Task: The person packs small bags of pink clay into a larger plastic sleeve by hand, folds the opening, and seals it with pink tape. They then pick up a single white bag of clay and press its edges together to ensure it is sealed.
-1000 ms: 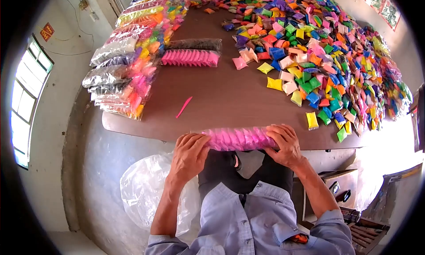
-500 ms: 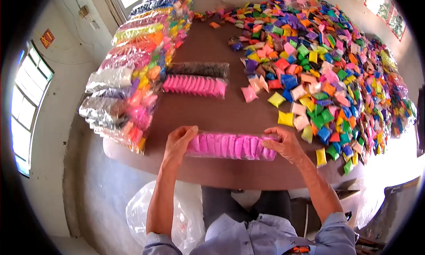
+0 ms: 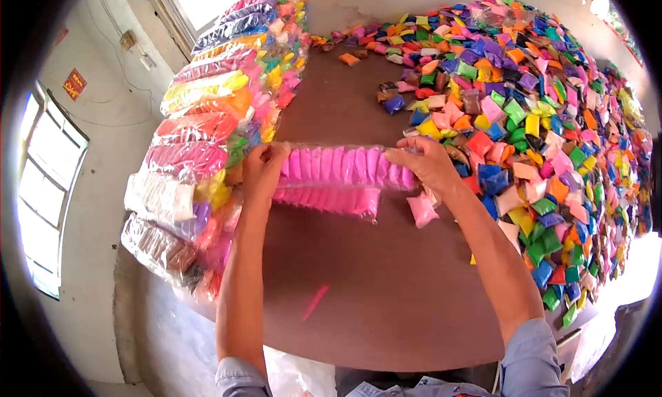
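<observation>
A long clear bag packed with a row of pink packets [image 3: 338,166] stretches between my two hands. My left hand [image 3: 264,171] grips its left end, and my right hand [image 3: 429,164] pinches the right end from above. Partly covered by it, a second pink pack [image 3: 345,201] lies on the table just below. A loose pale pink packet [image 3: 421,209] sits near my right wrist. My left hand is close beside the stack of filled bags [image 3: 186,159] on the left.
A big heap of loose colourful packets [image 3: 545,190] covers the right side of the brown table [image 3: 386,280]. Filled bags in many colours run along the left edge. A thin pink strip [image 3: 316,302] lies near the front. A window [image 3: 52,190] is on the left wall.
Both hands have carried the pink bag forward, away from my body, over the other pink pack. The dark pack is now hidden. A thin pink strip shows on the table.
</observation>
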Motion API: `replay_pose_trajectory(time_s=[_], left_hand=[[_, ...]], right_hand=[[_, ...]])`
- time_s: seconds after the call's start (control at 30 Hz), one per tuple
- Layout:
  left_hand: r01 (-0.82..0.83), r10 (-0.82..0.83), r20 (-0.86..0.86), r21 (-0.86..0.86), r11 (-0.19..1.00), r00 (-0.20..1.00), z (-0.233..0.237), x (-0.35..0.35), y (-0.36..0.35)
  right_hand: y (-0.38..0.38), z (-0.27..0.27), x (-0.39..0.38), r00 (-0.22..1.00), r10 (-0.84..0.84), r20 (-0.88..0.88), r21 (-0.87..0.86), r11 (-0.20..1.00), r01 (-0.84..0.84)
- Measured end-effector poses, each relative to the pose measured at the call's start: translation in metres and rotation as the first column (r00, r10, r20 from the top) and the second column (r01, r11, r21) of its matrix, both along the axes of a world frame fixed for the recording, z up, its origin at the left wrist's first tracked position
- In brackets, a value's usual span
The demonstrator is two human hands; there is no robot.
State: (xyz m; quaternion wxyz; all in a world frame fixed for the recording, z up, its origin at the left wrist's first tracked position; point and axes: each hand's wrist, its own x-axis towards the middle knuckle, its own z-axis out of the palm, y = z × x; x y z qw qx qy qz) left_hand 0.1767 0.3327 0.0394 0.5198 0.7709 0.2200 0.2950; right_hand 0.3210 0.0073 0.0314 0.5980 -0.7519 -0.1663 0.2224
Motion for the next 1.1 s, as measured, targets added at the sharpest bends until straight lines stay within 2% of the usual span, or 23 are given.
replay_pose_trajectory(time_s=[0.07,0.1,0.13,0.2,0.23,0.3,0.43,0.5,0.53,0.6,0.63,0.7,0.73,0.8,0.9,1.03,1.1], left_hand=[[-0.005,0.024,-0.062,0.292,0.956,0.998,-0.001,0.023,0.02],[-0.127,0.116,0.053,0.454,0.882,0.992,-0.006,0.035,0.017],[-0.128,0.119,0.05,0.456,0.881,0.992,-0.009,0.043,0.017],[-0.191,0.237,0.001,0.597,0.78,0.972,-0.013,0.054,0.022],[-0.19,0.238,-0.001,0.598,0.778,0.971,-0.019,0.059,0.025],[-0.215,0.328,0.005,0.764,0.608,0.945,-0.029,0.065,0.026],[-0.173,0.26,-0.007,0.728,0.664,0.966,-0.039,0.064,0.024],[-0.149,0.185,0.05,0.803,0.577,0.982,-0.038,0.058,0.019],[-0.152,0.186,0.052,0.802,0.578,0.981,-0.037,0.055,0.014],[-0.065,0.095,0.022,0.873,0.483,0.995,-0.034,0.046,-0.004],[-0.067,0.097,0.023,0.874,0.482,0.995,-0.031,0.041,-0.017],[0.076,-0.048,-0.062,0.908,0.411,0.997,-0.028,0.034,-0.043],[0.074,-0.045,-0.061,0.909,0.409,0.997,-0.033,0.031,-0.053],[0.114,-0.086,-0.087,0.909,0.4,0.992,-0.043,0.028,-0.068],[0.104,-0.049,-0.092,0.917,0.385,0.995,-0.051,0.028,-0.071],[0.098,-0.026,-0.095,0.913,0.395,0.995,-0.046,0.029,-0.078],[0.108,-0.002,-0.116,0.921,0.373,0.993,-0.05,0.029,-0.072]], right_hand=[[0.021,-0.002,0.014,0.996,-0.065,0.054,0.019,0.998,0.064],[0.03,-0.008,0.021,0.998,-0.07,-0.003,0.067,0.995,0.07],[0.039,-0.016,0.027,0.998,-0.067,-0.007,0.069,0.995,0.067],[0.053,-0.033,0.035,0.989,-0.132,0.072,0.111,0.986,0.124],[0.059,-0.042,0.039,0.989,-0.131,0.069,0.112,0.986,0.123],[0.069,-0.054,0.041,0.97,-0.153,0.19,0.048,0.988,0.147],[0.075,-0.052,0.034,0.962,-0.177,0.206,0.047,0.984,0.171],[0.078,-0.046,0.029,0.941,-0.194,0.276,0.029,0.981,0.194],[0.079,-0.049,0.03,0.941,-0.193,0.278,0.029,0.981,0.192],[0.081,-0.054,0.033,0.919,-0.161,0.361,-0.052,0.98,0.192],[0.082,-0.052,0.032,0.919,-0.16,0.362,-0.051,0.98,0.19],[0.085,-0.047,0.029,0.906,-0.138,0.4,-0.094,0.977,0.191],[0.086,-0.045,0.028,0.906,-0.136,0.401,-0.092,0.978,0.188],[0.09,-0.043,0.028,0.891,-0.114,0.44,-0.197,0.956,0.219],[0.089,-0.043,0.032,0.898,-0.094,0.429,-0.234,0.949,0.211],[0.091,-0.042,0.032,0.886,-0.127,0.446,-0.196,0.952,0.235],[0.091,-0.037,0.035,0.928,-0.004,0.374,-0.221,0.971,0.094]])
